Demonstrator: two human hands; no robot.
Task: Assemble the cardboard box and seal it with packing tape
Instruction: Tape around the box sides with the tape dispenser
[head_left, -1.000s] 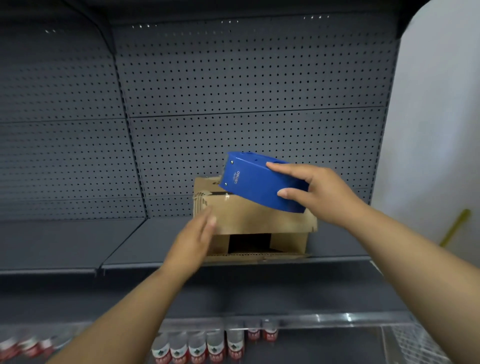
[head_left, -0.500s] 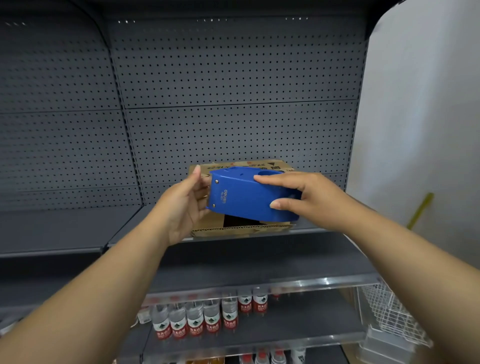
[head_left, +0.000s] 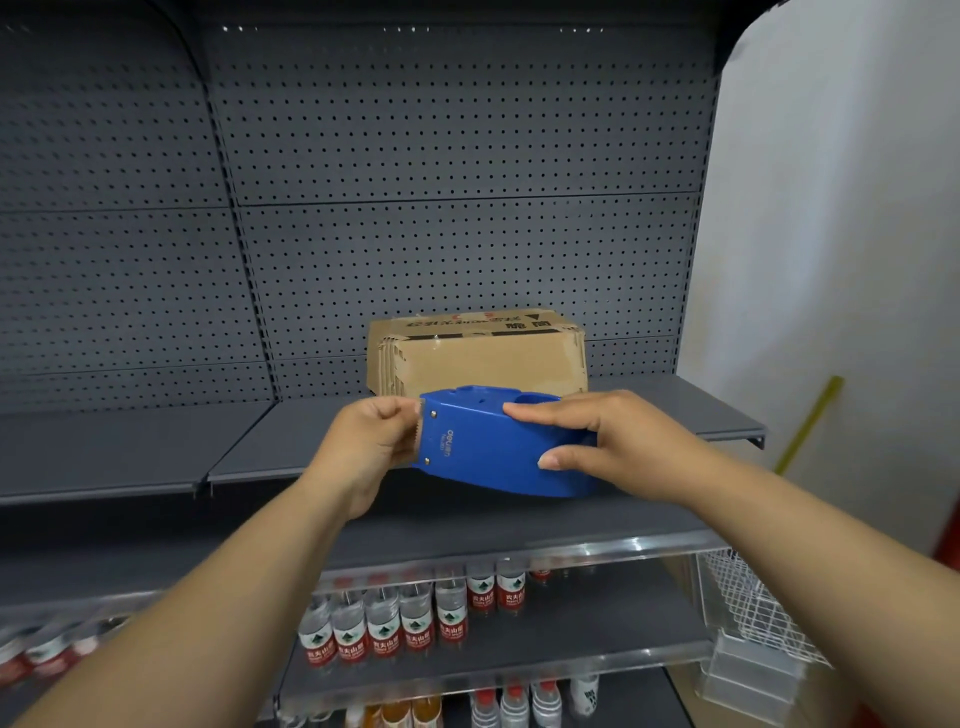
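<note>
**Tape end being picked at, box waits on shelf**

R hand (head_left: 618, 449) grips the blue tape dispenser (head_left: 493, 452) round its rear half, index finger on top, thumb on the near side. It's held level in mid-air w/ the toothed end pointing left, so the other hand can get at it. L hand (head_left: 374, 441) has its fingers curled in a pinch right at that toothed end. Prob. picking up the loose tape end, tho the tape itself is too faint to make out.

Dispenser is in front of & lower than the box (head_left: 480, 358), not touching it. Box sits on the grey shelf (head_left: 701, 410), close to the pegboard back panel (head_left: 467, 234), near face folded shut w/ ragged flap edges. Parked there, I'd say, so both hands are free for the tape. Sealing of that face not yet begun, as far as I can see.

Next step needs enough tape pulled free w/o it curling back on itself. Lower shelves hold water bottles (head_left: 415, 623); wire basket (head_left: 753, 613) at right.
</note>
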